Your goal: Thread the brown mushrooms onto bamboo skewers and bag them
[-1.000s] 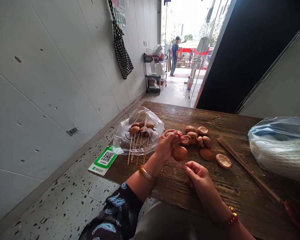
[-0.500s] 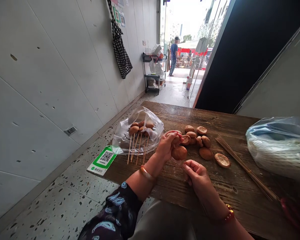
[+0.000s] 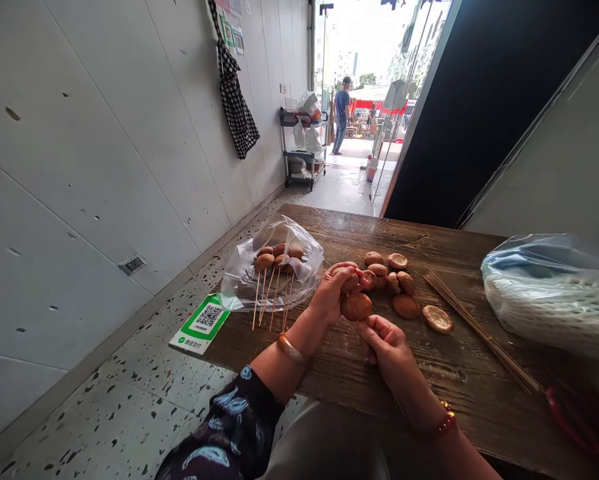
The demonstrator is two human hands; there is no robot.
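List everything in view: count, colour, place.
Table: one, brown, centre
Loose mushrooms: about nine, brown, on table
Held mushrooms: at least two, brown, mid-picture
Clear bag: one, transparent, table's left
Skewered mushrooms: several, brown, inside clear bag
Skewer bundle: one, tan, table's right
Filled bag: one, white contents, right edge
QR card: one, green-white, table's left corner
Wall: one, pale grey, left
Apron: one, black-white check, on wall
Cart: one, grey, background
Bystander: one, blue clothes, outside
Hands: two, bare; left around held mushrooms, right pinched below
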